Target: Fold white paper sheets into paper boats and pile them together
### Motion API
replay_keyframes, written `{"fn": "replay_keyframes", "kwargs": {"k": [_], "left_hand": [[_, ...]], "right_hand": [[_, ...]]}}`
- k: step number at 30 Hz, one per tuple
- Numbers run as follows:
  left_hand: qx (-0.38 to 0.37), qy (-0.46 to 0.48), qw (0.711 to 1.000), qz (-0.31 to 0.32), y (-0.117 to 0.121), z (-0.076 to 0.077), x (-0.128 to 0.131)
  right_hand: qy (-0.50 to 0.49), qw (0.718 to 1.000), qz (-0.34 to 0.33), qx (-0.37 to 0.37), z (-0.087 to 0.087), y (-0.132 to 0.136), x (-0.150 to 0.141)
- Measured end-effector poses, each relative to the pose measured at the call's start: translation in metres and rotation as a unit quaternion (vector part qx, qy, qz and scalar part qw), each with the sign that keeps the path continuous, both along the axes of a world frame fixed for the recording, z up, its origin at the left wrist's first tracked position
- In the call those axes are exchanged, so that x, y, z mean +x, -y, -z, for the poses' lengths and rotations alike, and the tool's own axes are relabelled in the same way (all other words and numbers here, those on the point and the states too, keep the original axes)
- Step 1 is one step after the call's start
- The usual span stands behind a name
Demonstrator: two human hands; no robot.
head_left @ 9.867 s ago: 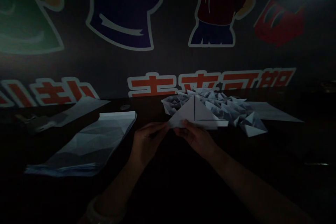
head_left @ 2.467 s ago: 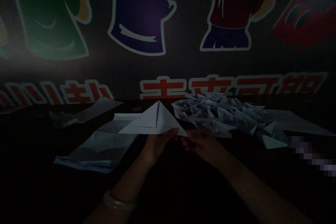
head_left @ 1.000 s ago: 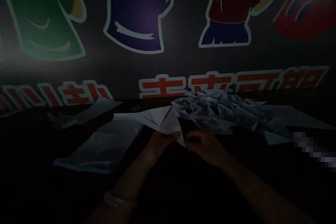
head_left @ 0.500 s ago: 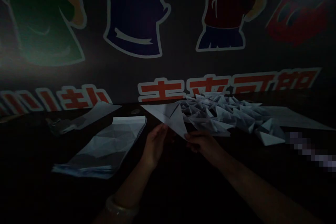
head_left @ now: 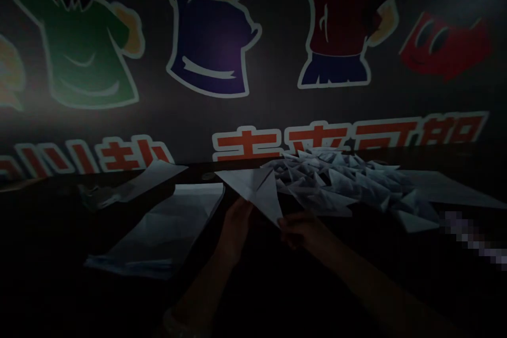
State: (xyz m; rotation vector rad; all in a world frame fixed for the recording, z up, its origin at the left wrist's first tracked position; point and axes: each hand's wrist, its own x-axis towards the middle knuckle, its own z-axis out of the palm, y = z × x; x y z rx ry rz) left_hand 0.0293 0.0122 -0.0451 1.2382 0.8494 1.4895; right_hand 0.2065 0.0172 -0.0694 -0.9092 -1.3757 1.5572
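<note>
A white folded paper (head_left: 253,190), creased into a pointed shape, is held up in the dim light with its tip down. My left hand (head_left: 235,232) grips its lower left side from below. My right hand (head_left: 303,229) pinches near the lower tip. Just behind the paper lies a heap of folded paper triangles (head_left: 336,179). A stack of white paper sheets (head_left: 158,232) lies to the left of my left hand. A pale bangle (head_left: 178,322) barely shows on my left wrist.
A dark table edge (head_left: 198,165) runs behind the paper. A loose sheet (head_left: 146,179) and a small dark object (head_left: 95,198) lie at the back left. A flat sheet (head_left: 443,187) lies at right. A cartoon mural with red characters (head_left: 348,137) covers the wall.
The paper has turned from a flat triangle, point up, to a narrower fold with its tip pointing down between my hands. The head view has also shifted slightly.
</note>
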Motion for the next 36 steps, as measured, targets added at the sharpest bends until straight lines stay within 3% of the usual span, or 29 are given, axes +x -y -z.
{"fn": "replay_keyframes", "kwargs": {"k": [4, 6, 9, 11, 13, 16, 19, 22, 25, 27, 30, 33, 36], "left_hand": [[0.027, -0.146, 0.986, -0.076, 0.0, -0.003, -0.006], [0.072, -0.275, 0.949, -0.138, 0.002, -0.002, -0.009], [0.146, -0.427, 0.871, -0.194, 0.004, 0.0, -0.01], [0.18, -0.478, 0.839, -0.187, 0.006, 0.001, -0.007], [0.204, -0.491, 0.83, -0.171, 0.007, 0.0, -0.005], [0.211, -0.454, 0.851, -0.158, 0.007, -0.003, -0.004], [0.171, -0.366, 0.899, -0.168, 0.003, -0.004, -0.008], [0.136, -0.308, 0.927, -0.163, -0.002, -0.003, -0.014], [0.109, -0.285, 0.942, -0.139, -0.005, -0.004, -0.019], [0.068, -0.232, 0.966, -0.092, -0.005, -0.006, -0.021], [-0.009, -0.074, 0.997, 0.009, -0.003, -0.01, -0.018], [-0.084, 0.051, 0.993, 0.067, 0.002, -0.011, -0.01], [-0.159, 0.045, 0.975, 0.151, 0.008, -0.008, -0.001]], "right_hand": [[0.1, 0.994, -0.041, 0.023, -0.003, 0.008, -0.002], [0.125, 0.989, 0.027, 0.07, -0.005, 0.012, -0.002], [0.119, 0.964, 0.127, 0.203, -0.01, 0.019, -0.003], [0.101, 0.953, 0.113, 0.262, -0.011, 0.022, -0.004], [0.096, 0.951, 0.101, 0.275, -0.01, 0.02, -0.006], [0.117, 0.943, 0.148, 0.275, -0.006, 0.009, -0.004], [0.081, 0.954, 0.162, 0.238, -0.002, -0.004, 0.003], [-0.017, 0.987, 0.087, 0.131, -0.005, -0.008, 0.01], [-0.088, 0.994, -0.007, 0.063, -0.013, -0.002, 0.018], [-0.105, 0.992, -0.053, 0.054, -0.018, 0.002, 0.023], [-0.125, 0.987, -0.083, 0.049, -0.024, 0.005, 0.028], [-0.146, 0.986, -0.055, 0.054, -0.025, 0.004, 0.03], [-0.128, 0.989, -0.026, 0.076, -0.025, 0.002, 0.029]]}}
